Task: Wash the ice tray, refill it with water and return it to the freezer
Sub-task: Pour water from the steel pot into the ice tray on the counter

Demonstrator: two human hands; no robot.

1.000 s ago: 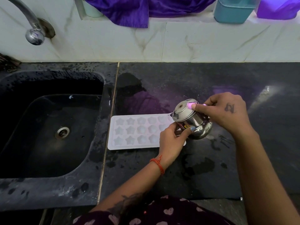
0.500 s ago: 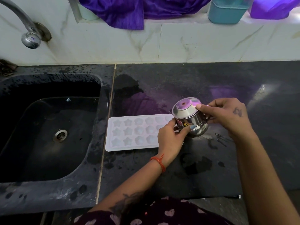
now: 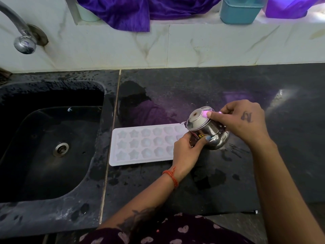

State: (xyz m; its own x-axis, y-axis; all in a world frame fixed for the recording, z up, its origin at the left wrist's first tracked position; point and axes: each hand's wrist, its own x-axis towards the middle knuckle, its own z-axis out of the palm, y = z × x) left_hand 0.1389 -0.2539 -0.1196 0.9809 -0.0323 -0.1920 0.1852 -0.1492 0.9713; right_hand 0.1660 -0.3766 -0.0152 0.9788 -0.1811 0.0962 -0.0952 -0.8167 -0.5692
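Observation:
A white ice tray (image 3: pixel 140 145) with star- and flower-shaped cells lies flat on the wet black counter (image 3: pixel 193 88), just right of the sink. A small steel kettle (image 3: pixel 209 131) with a lid is tilted left over the tray's right end. My left hand (image 3: pixel 188 152) grips the kettle's lower front, thumb across its body, and hides the tray's right edge. My right hand (image 3: pixel 241 120) holds the kettle from the right, with one fingertip pressing on the lid. Whether water is flowing from the kettle cannot be made out.
A black sink (image 3: pixel 52 138) with a steel drain fills the left side; a chrome tap (image 3: pixel 22 39) curves over its back corner. On the marble ledge behind lie a purple cloth (image 3: pixel 133 11) and a teal tub (image 3: pixel 241 9). Water patches spot the counter.
The kettle has stayed over the tray's right end, tipping slightly further left. Both hands keep their hold on it. The tray has not moved.

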